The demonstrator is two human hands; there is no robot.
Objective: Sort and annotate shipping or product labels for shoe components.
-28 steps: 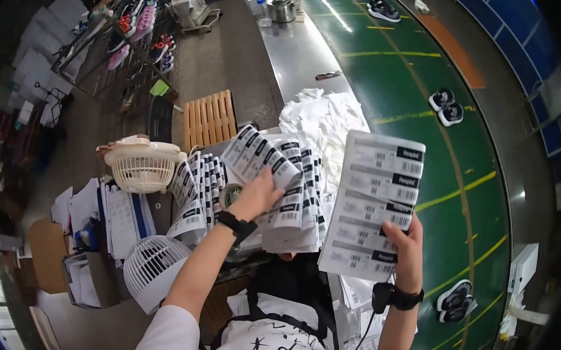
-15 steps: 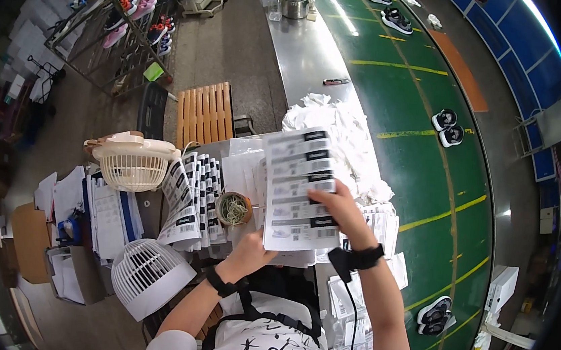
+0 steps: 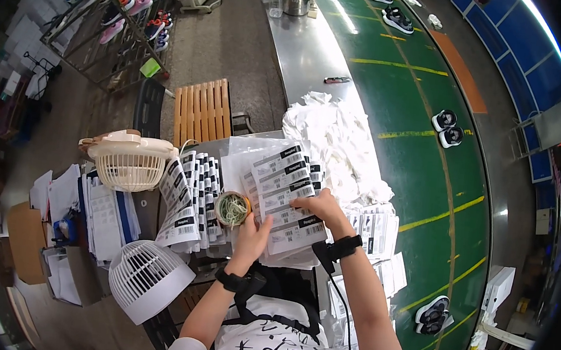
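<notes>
A sheet of printed labels (image 3: 280, 192), white with black bars, lies tilted over a fanned stack of similar sheets. My right hand (image 3: 324, 207) grips its right edge, thumb on top and fingers reaching underneath. By the near left edge of the stack is my left hand (image 3: 251, 240), fingers stretched up and thumb apart, the thumb against the sheets' edge. Just beyond its fingertips stands a round brown tub (image 3: 232, 209) of pale rubber bands. More label sheets (image 3: 186, 203), curled and overlapping, lie left of the tub.
A heap of white crumpled material (image 3: 331, 139) lies beyond the sheets. Stacks of printed bags (image 3: 376, 228) sit at right, beside the green belt (image 3: 403, 166) carrying shoes. Two fans, one beige (image 3: 129, 164) and one white (image 3: 149, 277), stand left. A wooden stool (image 3: 202, 110) is behind.
The label sheet has been lowered and tilted onto the stack. My left hand has come off its near edge, fingers now spread. My right hand has moved slightly left and nearer.
</notes>
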